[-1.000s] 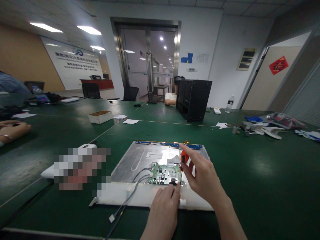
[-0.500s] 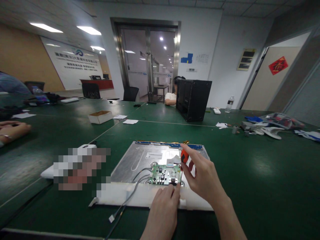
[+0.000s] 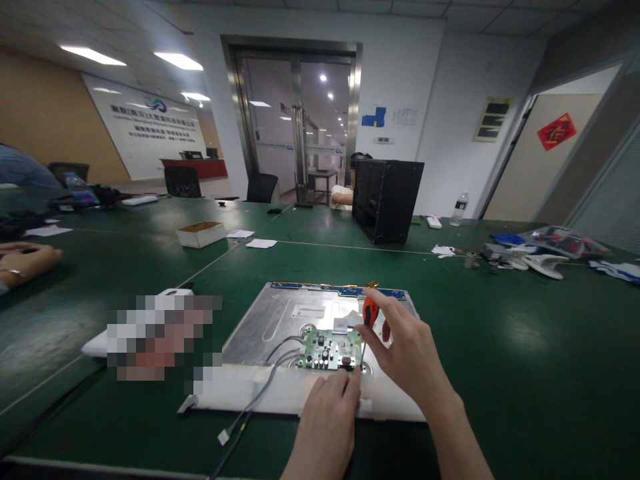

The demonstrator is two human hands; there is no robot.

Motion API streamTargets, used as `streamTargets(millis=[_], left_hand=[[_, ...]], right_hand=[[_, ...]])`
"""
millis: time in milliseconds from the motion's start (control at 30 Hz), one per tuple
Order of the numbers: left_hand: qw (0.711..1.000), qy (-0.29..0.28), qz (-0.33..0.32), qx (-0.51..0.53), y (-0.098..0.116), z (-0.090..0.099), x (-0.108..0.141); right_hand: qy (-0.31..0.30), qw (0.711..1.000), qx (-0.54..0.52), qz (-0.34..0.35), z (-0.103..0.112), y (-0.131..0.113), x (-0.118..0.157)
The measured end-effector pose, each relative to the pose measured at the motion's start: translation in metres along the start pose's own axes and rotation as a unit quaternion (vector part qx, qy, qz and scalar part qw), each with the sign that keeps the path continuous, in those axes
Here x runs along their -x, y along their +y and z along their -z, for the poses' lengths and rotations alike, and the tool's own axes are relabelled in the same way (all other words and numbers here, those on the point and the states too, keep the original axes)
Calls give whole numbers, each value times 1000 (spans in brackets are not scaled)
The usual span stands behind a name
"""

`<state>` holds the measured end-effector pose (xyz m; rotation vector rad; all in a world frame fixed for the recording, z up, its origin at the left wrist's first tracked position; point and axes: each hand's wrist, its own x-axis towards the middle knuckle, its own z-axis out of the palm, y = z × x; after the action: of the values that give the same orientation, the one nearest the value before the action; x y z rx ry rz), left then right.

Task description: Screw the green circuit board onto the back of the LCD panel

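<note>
My bare left hand (image 3: 330,403) hides part of the long white strip (image 3: 231,390); the tip of my orange-and-black screwdriver (image 3: 371,311) is too small to make out. The boxy black case (image 3: 397,203) hides most of a person (image 3: 343,198).

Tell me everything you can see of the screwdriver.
The screwdriver has an orange, plastic-looking handle with black patches and a thin shaft. It stands nearly upright, shaft down, its handle held by the right hand. The shaft runs down by the right edge of the green circuit board, close to a fingertip of the left hand. The tip is too small to make out.
</note>
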<state>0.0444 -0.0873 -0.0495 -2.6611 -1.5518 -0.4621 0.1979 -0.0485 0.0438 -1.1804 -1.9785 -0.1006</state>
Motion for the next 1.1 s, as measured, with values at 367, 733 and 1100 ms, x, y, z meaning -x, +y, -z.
streamTargets(millis=[367,733,1100], left_hand=[[1000,8,-3,2,-1,-1,-1],[1000,-2,9,4,0,-1,-3],[1000,-5,3,7,1,2,-2]], right_hand=[[-16,998,-52,3,-1,-1,1],[-14,999,-47,10,0,-1,0],[-3,999,-38,7,0,-2,0]])
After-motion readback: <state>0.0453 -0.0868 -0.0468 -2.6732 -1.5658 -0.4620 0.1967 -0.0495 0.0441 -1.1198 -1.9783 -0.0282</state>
